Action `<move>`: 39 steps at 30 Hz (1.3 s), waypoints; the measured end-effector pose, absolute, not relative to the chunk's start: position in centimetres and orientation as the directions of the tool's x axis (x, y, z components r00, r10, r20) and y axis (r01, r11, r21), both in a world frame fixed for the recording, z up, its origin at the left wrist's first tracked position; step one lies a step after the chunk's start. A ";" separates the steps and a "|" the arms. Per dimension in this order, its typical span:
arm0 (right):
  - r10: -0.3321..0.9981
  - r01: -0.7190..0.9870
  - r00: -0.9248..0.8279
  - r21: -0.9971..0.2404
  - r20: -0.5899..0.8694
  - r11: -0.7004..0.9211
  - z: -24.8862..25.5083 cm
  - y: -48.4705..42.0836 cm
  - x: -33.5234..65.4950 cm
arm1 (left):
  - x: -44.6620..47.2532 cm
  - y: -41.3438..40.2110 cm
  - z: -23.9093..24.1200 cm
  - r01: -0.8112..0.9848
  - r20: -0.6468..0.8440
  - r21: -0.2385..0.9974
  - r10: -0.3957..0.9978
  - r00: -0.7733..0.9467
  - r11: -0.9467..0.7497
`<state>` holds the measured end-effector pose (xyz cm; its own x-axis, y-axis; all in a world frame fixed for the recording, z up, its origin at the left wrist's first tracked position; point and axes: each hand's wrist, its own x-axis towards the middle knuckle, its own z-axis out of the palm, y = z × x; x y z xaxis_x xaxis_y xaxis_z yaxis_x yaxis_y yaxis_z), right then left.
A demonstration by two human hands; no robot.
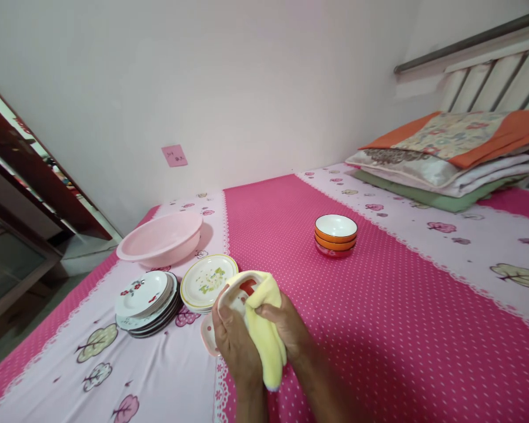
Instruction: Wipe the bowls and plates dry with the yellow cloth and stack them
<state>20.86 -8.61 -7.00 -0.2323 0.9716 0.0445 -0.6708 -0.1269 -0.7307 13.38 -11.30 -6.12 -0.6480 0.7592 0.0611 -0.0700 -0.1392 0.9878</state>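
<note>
My left hand (234, 342) grips a small white dish with a red pattern (242, 289), held up on edge over the bed. My right hand (291, 330) presses a yellow cloth (267, 338) against that dish; the cloth hangs down between both hands. Just under my left hand a pink-rimmed dish (208, 338) lies on the sheet. Left of my hands sit a stack of yellow-rimmed plates (208, 281) and a stack of white plates with red flowers (146, 299).
A pink plastic basin (161, 238) stands behind the plates. Stacked orange bowls (335, 235) sit mid-bed on the pink dotted sheet (401, 329). Folded blankets and a pillow (449, 158) lie at the far right by the headboard. The bed's left edge drops to the floor.
</note>
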 end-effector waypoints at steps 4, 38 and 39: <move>0.991 -0.463 -0.129 -0.886 0.042 -0.023 -7.5 -7.7 22.7 | 11.5 -11.0 -6.2 0.086 0.175 0.985 0.850 -0.497 -0.152; 0.984 -0.280 0.175 -0.958 0.018 0.067 -7.7 -6.4 26.2 | 12.0 -10.1 -7.9 0.020 0.109 0.994 0.948 -0.300 -0.108; 0.981 -0.230 0.189 -0.970 0.037 0.081 -7.7 -6.3 26.5 | 11.7 -10.2 -7.9 0.052 0.128 0.992 0.943 -0.307 -0.118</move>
<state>26.51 -6.30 -7.70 0.1892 0.9812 0.0372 -0.2302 0.0811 -0.9698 11.67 -10.15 -7.87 -0.3069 0.9431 0.1281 0.0523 -0.1176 0.9917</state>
